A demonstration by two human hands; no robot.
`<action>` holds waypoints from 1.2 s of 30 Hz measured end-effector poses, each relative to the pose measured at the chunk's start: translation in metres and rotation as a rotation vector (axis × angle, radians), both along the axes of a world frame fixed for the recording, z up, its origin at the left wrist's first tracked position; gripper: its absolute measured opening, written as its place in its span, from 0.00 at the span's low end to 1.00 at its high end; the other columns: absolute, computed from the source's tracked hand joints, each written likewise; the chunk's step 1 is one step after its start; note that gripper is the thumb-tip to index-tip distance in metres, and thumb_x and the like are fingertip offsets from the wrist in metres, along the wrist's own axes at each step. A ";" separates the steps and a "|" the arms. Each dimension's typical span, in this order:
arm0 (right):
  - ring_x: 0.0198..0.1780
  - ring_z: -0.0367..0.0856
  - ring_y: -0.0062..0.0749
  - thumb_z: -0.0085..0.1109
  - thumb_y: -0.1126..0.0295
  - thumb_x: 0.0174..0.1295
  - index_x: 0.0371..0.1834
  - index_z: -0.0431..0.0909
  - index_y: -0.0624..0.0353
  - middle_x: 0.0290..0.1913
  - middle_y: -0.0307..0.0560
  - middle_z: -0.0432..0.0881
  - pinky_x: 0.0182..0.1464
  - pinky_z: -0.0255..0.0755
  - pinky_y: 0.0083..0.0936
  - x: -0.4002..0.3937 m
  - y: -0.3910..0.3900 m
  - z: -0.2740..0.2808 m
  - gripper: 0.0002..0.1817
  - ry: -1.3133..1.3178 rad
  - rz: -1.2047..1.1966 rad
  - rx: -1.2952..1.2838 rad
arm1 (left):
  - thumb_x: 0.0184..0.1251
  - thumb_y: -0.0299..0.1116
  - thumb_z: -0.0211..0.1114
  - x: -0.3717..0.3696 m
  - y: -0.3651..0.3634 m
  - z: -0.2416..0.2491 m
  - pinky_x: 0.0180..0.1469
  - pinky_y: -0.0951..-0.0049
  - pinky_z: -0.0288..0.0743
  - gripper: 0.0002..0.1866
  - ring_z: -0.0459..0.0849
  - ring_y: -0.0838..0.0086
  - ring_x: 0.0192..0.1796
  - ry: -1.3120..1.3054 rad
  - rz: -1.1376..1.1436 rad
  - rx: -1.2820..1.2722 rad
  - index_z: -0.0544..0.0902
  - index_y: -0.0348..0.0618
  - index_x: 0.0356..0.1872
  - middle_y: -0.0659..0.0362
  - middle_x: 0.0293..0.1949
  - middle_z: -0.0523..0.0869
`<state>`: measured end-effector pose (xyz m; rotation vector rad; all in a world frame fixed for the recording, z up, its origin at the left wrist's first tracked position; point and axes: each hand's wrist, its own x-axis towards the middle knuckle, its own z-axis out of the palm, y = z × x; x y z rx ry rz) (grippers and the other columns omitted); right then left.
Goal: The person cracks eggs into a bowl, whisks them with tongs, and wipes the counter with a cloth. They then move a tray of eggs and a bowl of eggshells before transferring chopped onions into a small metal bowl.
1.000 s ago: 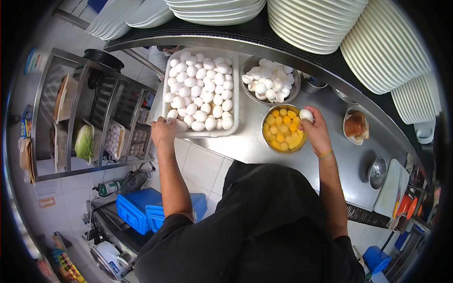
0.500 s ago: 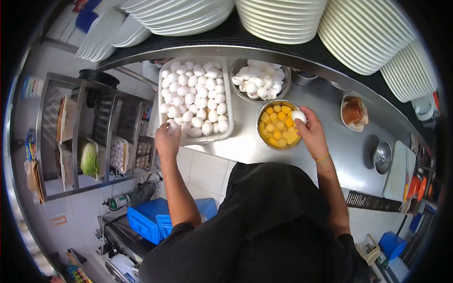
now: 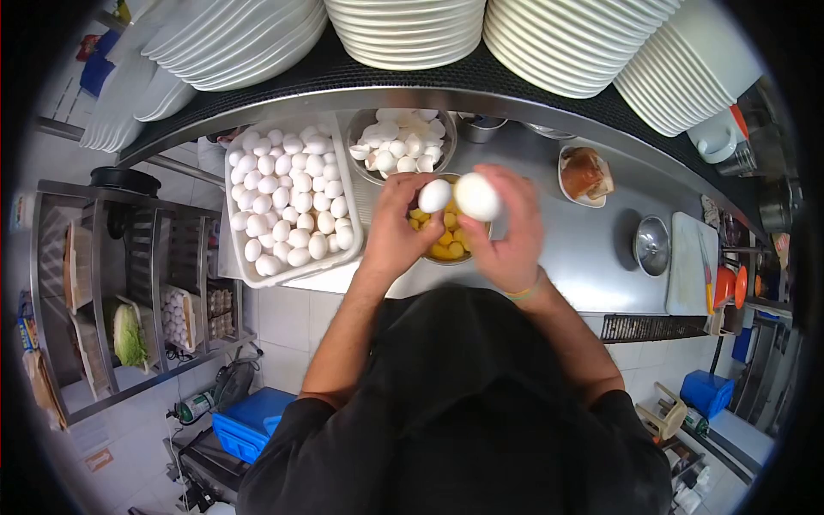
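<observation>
Stainless-steel counter [image 3: 566, 257] underneath, the left hand [image 3: 399, 227] grips a smooth white egg [image 3: 435, 196], the right hand [image 3: 512, 232] another white egg [image 3: 477, 197] just beside it, both above the round metal bowl of yellow yolks [image 3: 448, 249].

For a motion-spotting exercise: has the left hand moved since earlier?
Yes, the left hand moved right, from the egg tray to the yolk bowl.

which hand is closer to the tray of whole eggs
Left. The left hand is just right of the egg tray; the right hand is farther right, beyond the left hand.
</observation>
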<state>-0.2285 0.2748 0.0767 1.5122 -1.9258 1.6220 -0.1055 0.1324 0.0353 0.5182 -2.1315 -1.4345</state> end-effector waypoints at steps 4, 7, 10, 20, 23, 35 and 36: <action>0.54 0.84 0.50 0.75 0.66 0.64 0.65 0.81 0.60 0.60 0.54 0.85 0.59 0.78 0.39 -0.002 0.002 -0.031 0.27 0.013 -0.021 0.269 | 0.60 0.25 0.76 -0.005 0.002 -0.006 0.62 0.62 0.83 0.27 0.85 0.56 0.59 -0.066 -0.049 -0.045 0.82 0.40 0.63 0.49 0.56 0.82; 0.53 0.85 0.41 0.70 0.68 0.69 0.65 0.80 0.62 0.58 0.52 0.85 0.57 0.79 0.33 -0.007 0.004 -0.032 0.23 -0.292 -0.025 0.231 | 0.61 0.25 0.75 0.000 0.002 -0.010 0.62 0.64 0.83 0.27 0.85 0.59 0.59 -0.122 -0.074 -0.063 0.82 0.39 0.63 0.50 0.57 0.82; 0.52 0.84 0.30 0.65 0.69 0.73 0.65 0.79 0.62 0.57 0.46 0.84 0.55 0.79 0.27 -0.023 0.008 -0.046 0.20 -0.757 0.091 0.212 | 0.62 0.23 0.75 0.000 0.004 -0.013 0.61 0.66 0.82 0.27 0.85 0.63 0.58 -0.102 -0.081 -0.070 0.82 0.39 0.64 0.51 0.59 0.82; 0.50 0.87 0.26 0.71 0.64 0.69 0.60 0.85 0.62 0.49 0.46 0.90 0.54 0.80 0.27 -0.024 0.006 -0.063 0.20 -0.848 0.247 0.525 | 0.66 0.24 0.74 0.005 0.003 -0.011 0.61 0.67 0.84 0.27 0.84 0.65 0.65 -0.078 -0.192 -0.033 0.82 0.41 0.67 0.52 0.62 0.81; 0.49 0.89 0.28 0.72 0.63 0.67 0.59 0.86 0.61 0.49 0.48 0.92 0.55 0.81 0.28 -0.024 0.007 -0.067 0.20 -0.793 0.232 0.527 | 0.69 0.26 0.74 0.006 0.002 -0.019 0.58 0.69 0.85 0.26 0.86 0.68 0.61 -0.083 -0.183 0.101 0.82 0.40 0.68 0.53 0.61 0.82; 0.49 0.93 0.38 0.73 0.62 0.64 0.58 0.88 0.59 0.49 0.54 0.93 0.55 0.83 0.30 -0.017 0.007 -0.079 0.21 -0.650 0.153 0.547 | 0.69 0.29 0.75 0.007 0.006 -0.021 0.53 0.73 0.85 0.21 0.90 0.72 0.47 -0.240 -0.094 0.100 0.87 0.35 0.62 0.53 0.52 0.89; 0.49 0.93 0.37 0.73 0.62 0.64 0.58 0.88 0.59 0.49 0.53 0.93 0.55 0.83 0.30 -0.017 0.007 -0.078 0.21 -0.650 0.154 0.549 | 0.69 0.28 0.75 0.007 0.006 -0.020 0.53 0.73 0.85 0.21 0.90 0.72 0.48 -0.244 -0.096 0.090 0.87 0.35 0.61 0.53 0.52 0.89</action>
